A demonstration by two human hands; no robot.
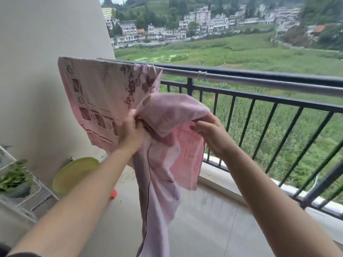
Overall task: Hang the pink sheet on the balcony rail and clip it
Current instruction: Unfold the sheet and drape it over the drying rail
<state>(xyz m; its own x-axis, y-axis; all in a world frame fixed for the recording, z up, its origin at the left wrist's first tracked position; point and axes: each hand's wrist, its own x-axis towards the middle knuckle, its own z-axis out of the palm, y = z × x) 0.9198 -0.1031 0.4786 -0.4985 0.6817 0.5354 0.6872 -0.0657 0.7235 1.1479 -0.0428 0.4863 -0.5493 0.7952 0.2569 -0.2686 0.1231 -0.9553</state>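
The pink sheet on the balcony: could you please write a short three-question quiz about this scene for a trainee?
1. True or false: part of the pink sheet is already draped over the rail.
2. What does the left hand grip? A) nothing B) a bunched fold of the sheet C) the rail
3. Fill in: the draped part sits at the end of the rail next to the ___.

Key: 1 true; 2 B; 3 wall.
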